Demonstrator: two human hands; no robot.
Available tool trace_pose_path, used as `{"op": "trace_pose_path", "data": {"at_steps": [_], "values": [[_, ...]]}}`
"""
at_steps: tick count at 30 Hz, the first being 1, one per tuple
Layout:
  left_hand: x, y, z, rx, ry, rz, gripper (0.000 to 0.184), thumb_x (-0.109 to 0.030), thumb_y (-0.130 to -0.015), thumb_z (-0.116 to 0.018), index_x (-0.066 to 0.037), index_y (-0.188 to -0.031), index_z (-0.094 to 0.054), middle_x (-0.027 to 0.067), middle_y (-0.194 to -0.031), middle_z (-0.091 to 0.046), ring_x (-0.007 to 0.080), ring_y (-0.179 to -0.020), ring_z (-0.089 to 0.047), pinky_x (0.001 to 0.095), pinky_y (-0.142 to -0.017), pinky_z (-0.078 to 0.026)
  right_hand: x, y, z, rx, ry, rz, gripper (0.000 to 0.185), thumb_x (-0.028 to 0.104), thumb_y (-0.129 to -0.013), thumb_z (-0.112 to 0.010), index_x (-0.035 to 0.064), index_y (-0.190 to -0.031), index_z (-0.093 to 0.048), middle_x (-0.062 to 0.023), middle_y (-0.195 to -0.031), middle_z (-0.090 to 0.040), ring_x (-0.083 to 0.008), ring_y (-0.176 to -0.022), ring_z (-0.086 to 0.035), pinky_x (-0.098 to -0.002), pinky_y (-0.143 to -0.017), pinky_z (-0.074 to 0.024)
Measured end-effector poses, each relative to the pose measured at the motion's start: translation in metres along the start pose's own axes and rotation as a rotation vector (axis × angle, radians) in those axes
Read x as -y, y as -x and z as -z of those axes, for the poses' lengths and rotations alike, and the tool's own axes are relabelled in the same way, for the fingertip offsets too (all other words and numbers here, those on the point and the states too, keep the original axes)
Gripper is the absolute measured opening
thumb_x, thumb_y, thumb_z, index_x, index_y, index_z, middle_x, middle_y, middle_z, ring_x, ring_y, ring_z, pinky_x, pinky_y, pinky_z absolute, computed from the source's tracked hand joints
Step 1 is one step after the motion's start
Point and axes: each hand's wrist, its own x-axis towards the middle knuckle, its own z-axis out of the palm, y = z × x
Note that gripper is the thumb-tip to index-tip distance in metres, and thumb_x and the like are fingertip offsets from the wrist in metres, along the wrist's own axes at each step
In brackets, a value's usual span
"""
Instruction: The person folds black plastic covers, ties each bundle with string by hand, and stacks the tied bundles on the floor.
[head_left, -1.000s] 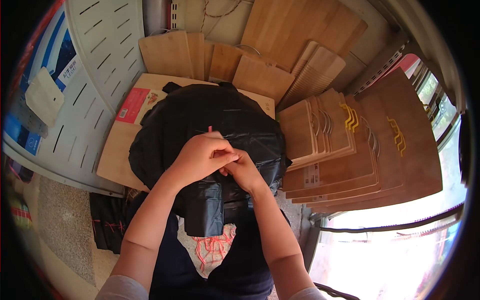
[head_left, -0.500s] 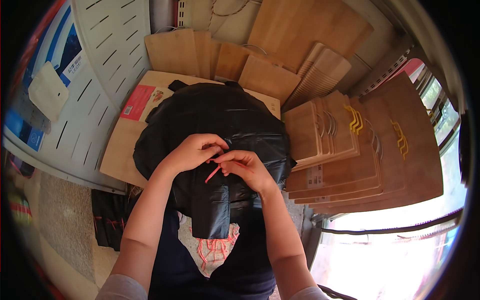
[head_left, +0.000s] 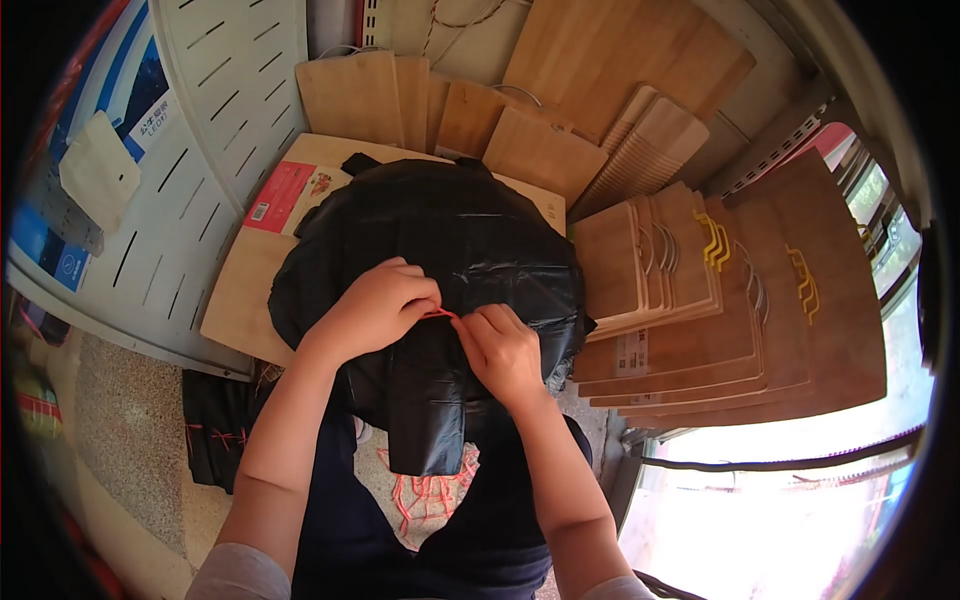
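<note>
A large bundle of black plastic bags (head_left: 470, 225) lies before me on a wooden board (head_left: 240, 300), its narrow end hanging toward my lap. Over the middle of the bundle, my left hand (head_left: 385, 305) is closed, pinching one end of a short red string (head_left: 440, 313). The other end is pinched in my right hand (head_left: 500, 350), a little to the right. Between my fingers the string shows as a short, nearly level stretch. Its ends are hidden in my grip.
Cutting boards (head_left: 345, 100) lean along the back, and more boards with handles (head_left: 700, 330) stand at right. A perforated metal panel (head_left: 215, 110) rises at left. Red strings (head_left: 430, 500) lie on the floor between my legs. Another black bundle (head_left: 215, 430) sits lower left.
My hands have moved slightly apart, with the red string now stretched between them. The loose red end that hung below my right fingers no longer shows.
</note>
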Motion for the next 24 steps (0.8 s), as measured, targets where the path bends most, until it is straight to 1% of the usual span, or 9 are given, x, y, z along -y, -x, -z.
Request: {"op": "trace_pose_path", "data": {"at_steps": [3, 6, 8, 9, 11, 14, 19, 22, 24], "values": [[-0.003, 0.010, 0.011, 0.023, -0.172, 0.082, 0.001, -0.004, -0.077, -0.061, -0.004, -0.077, -0.062, 0.0073, -0.074, -0.060, 0.0276, -0.080, -0.054, 0.0369, -0.074, -0.045, -0.010, 0.010, 0.010, 0.129, -0.022, -0.062, 0.015, 0.005, -0.077, -0.068, 0.0036, -0.069, -0.056, -0.0068, -0.067, -0.052, -0.0256, -0.062, -0.057, -0.0352, -0.053, -0.0463], [0.003, 0.019, 0.008, 0.088, -0.200, 0.115, 0.001, -0.004, -0.077, -0.060, -0.005, -0.076, -0.061, 0.0071, -0.074, -0.059, 0.0275, -0.079, -0.056, 0.0368, -0.074, -0.046, -0.024, 0.018, 0.011, 0.257, -0.097, -0.175, 0.014, 0.009, -0.080, -0.065, 0.0027, -0.071, -0.056, -0.0085, -0.064, -0.050, -0.0229, -0.059, -0.055, -0.0353, -0.053, -0.0445], [0.001, 0.018, 0.007, 0.077, -0.215, 0.124, 0.002, -0.006, -0.078, -0.060, -0.005, -0.077, -0.061, 0.0074, -0.074, -0.059, 0.0278, -0.079, -0.056, 0.0372, -0.074, -0.046, -0.030, 0.021, 0.009, 0.293, -0.478, -0.413, 0.015, 0.012, -0.086, -0.063, 0.0027, -0.075, -0.060, -0.0073, -0.072, -0.059, -0.0157, -0.062, -0.057, -0.0303, -0.055, -0.0449], [0.001, 0.018, 0.006, 0.068, -0.232, 0.133, 0.003, -0.007, -0.079, -0.059, -0.005, -0.077, -0.060, 0.0077, -0.074, -0.059, 0.0281, -0.079, -0.057, 0.0376, -0.074, -0.046, -0.027, 0.018, 0.010, 0.295, -0.476, -0.413, 0.015, 0.012, -0.086, -0.063, 0.0027, -0.075, -0.060, -0.0073, -0.072, -0.059, -0.0157, -0.062, -0.057, -0.0303, -0.055, -0.0449], [0.002, 0.019, 0.006, 0.068, -0.158, 0.113, 0.004, -0.008, -0.079, -0.059, -0.005, -0.077, -0.060, 0.0080, -0.074, -0.059, 0.0286, -0.079, -0.057, 0.0382, -0.073, -0.046, -0.016, 0.007, 0.010, 0.295, -1.205, -0.805, 0.019, 0.016, -0.093, -0.058, 0.0025, -0.081, -0.064, -0.0073, -0.084, -0.065, -0.0102, -0.068, -0.058, -0.0255, -0.061, -0.0477], [0.006, 0.021, 0.010, 0.105, -0.090, 0.139, 0.006, -0.009, -0.080, -0.058, -0.005, -0.077, -0.060, 0.0088, -0.074, -0.059, 0.0294, -0.079, -0.057, 0.0389, -0.072, -0.046, -0.010, 0.002, -0.001, 0.273, -1.498, -0.956, 0.022, 0.017, -0.096, -0.054, 0.0017, -0.085, -0.064, -0.0070, -0.091, -0.066, -0.0100, -0.072, -0.060, -0.0239, -0.067, -0.0505], [0.003, 0.019, 0.015, 0.135, -0.129, 0.176, 0.005, -0.009, -0.082, -0.058, -0.004, -0.079, -0.060, 0.0098, -0.075, -0.060, 0.0296, -0.079, -0.058, 0.0379, -0.071, -0.047, -0.024, 0.009, -0.016, 0.222, -1.579, -0.955, 0.017, 0.016, -0.095, -0.056, 0.0011, -0.093, -0.064, -0.0062, -0.088, -0.065, -0.0099, -0.078, -0.061, -0.0230, -0.071, -0.0502], [-0.009, 0.013, 0.019, 0.163, 0.119, 0.146, 0.004, -0.007, -0.081, -0.060, -0.003, -0.082, -0.062, 0.0097, -0.075, -0.061, 0.0259, -0.072, -0.059, 0.0346, -0.066, -0.047, -0.014, 0.007, -0.015, 0.240, -1.396, -0.846, 0.013, 0.008, -0.092, -0.060, 0.0000, -0.100, -0.065, -0.0035, -0.087, -0.063, -0.0091, -0.082, -0.059, -0.0218, -0.074, -0.0480], [-0.018, 0.009, 0.014, 0.205, 0.324, 0.152, 0.005, -0.007, -0.081, -0.063, -0.002, -0.083, -0.063, 0.0089, -0.074, -0.061, 0.0196, -0.065, -0.058, 0.0302, -0.061, -0.046, -0.005, 0.010, -0.022, 0.238, -1.183, -0.545, 0.019, 0.001, -0.088, -0.062, -0.0007, -0.106, -0.064, -0.0007, -0.087, -0.061, -0.0093, -0.084, -0.058, -0.0210, -0.075, -0.0456]]}}
